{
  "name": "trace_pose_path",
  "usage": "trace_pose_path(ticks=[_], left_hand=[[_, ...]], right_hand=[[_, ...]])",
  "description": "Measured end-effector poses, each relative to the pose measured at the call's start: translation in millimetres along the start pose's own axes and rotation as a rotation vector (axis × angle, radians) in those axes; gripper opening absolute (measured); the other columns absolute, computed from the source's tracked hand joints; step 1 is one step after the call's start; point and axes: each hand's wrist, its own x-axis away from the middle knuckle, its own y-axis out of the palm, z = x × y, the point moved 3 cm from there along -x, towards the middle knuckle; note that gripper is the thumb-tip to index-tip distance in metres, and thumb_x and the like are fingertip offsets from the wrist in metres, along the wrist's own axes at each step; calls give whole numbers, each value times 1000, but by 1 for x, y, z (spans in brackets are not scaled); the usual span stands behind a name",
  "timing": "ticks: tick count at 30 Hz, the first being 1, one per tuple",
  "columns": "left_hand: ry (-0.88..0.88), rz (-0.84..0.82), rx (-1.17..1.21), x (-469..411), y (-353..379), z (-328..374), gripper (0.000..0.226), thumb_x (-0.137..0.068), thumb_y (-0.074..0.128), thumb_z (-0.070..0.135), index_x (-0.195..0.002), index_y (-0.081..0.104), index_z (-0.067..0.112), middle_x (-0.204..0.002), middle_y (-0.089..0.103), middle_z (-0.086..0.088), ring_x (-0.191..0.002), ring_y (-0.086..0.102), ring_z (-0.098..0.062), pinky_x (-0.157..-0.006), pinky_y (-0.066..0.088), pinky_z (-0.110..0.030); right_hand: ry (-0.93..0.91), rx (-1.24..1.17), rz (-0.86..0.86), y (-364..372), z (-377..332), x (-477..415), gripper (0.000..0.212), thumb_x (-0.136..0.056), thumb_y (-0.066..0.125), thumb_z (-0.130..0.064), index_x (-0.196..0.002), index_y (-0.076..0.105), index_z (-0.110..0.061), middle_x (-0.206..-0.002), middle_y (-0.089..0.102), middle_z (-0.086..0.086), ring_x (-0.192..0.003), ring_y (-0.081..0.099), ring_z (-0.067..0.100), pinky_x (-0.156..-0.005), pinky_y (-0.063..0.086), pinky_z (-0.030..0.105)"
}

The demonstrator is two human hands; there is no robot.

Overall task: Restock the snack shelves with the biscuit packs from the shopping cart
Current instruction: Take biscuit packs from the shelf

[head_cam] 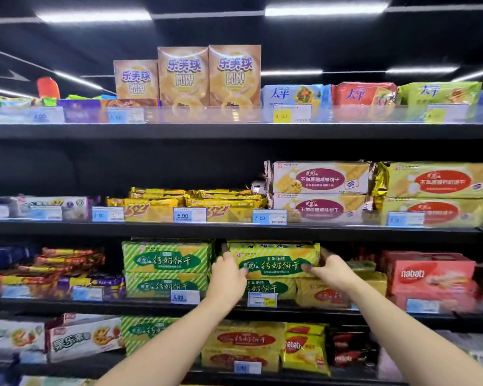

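Store aisle, dark snack shelves (234,232) under strip lights. Green-striped biscuit pack (273,260) lies on the third shelf down, atop an identical pack. Left hand (229,274) and right hand (329,271) grip its ends, fingers curled round.

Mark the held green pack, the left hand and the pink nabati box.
held green pack (276,259), head view, middle of its front label.
left hand (229,275), head view, back of the hand.
pink nabati box (430,267), head view, front face, right of the logo.
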Motion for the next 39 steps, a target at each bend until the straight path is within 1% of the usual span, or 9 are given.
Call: trace_pose_path(ticks=[5, 7, 13, 19, 23, 25, 28, 33, 39], left_hand=[[159, 251, -278, 13, -6, -4, 60, -86, 74, 30, -131, 42, 2, -124, 42, -17, -111, 41, -35, -94, 44, -44], [239, 267, -316, 17, -2, -14, 42, -90, 70, 31, -119, 48, 10, -116, 47, -9, -102, 40, -28, -89, 45, -39], [350, 95, -402, 17, 13, -32, 30, -101, 50, 30, -129, 46, 19, -124, 46, -2, -110, 42, -23, -96, 40, -35], [369, 101, -501, 19, 16, -43, 33, -96, 56, 32, -125, 52, 17, -122, 53, -6, -109, 49, -27, -94, 46, -41], [353, 29, -538, 23, 13, -38, 41, -96, 50, 39, -131, 47, 19, -127, 50, -7, -113, 47, -28, -96, 44, -43], [332, -32, -553, 27, 9, -33, 47, -97, 46, 43, -139, 42, 20, -135, 45, -8, -121, 43, -29, -103, 40, -43], [297, -125, -551, 39, -4, -24, 53, -99, 44, 44, -146, 37, 22, -147, 40, -8, -134, 37, -29, -112, 34, -44], [284, -262, -580, 61, -27, -18, 48, -99, 45, 43, -142, 42, 22, -145, 43, -7, -132, 41, -28, -113, 35, -43], [238, -409, -602, 88, -43, -43, 41, -99, 43, 43, -135, 49, 24, -131, 53, -1, -122, 49, -26, -103, 39, -43]], right_hand=[[-18, -46, 1, 14, -7, -4, 77, -82, 77, -50, -145, 44, -22, -129, 62, 3, -106, 61, 22, -78, 51, 30], [0, -65, -1, 21, -11, -2, 79, -81, 77, -52, -147, 39, -30, -135, 57, 0, -102, 61, 23, -63, 54, 30], [-20, 39, -11, 35, -22, -9, 93, -85, 73, -51, -157, 27, -13, -157, 40, 10, -137, 46, 27, -102, 41, 29], [6, 60, 10, 44, -26, -4, 95, -86, 71, -53, -158, 23, -15, -157, 39, 11, -140, 44, 32, -108, 43, 37], [58, 170, 51, 40, -28, 5, 95, -86, 69, -58, -158, 24, -14, -121, 68, 14, -94, 66, 25, -73, 52, 32], [84, 232, 92, 37, -28, 11, 80, -87, 68, -56, -148, 41, -11, -94, 72, 9, -78, 64, 22, -62, 48, 30], [110, 333, 141, 27, -31, 28, 54, -89, 64, -53, -116, 59, -7, -103, 69, 9, -97, 65, 30, -83, 55, 40], [80, 347, 93, 25, -38, 66, 64, -92, 63, -51, -142, 51, -13, -135, 61, 9, -124, 57, 31, -99, 49, 43], [-18, 480, -108, 66, -52, 107, 49, -96, 60, -46, -138, 57, -22, -135, 61, 4, -124, 57, 26, -100, 48, 44]])
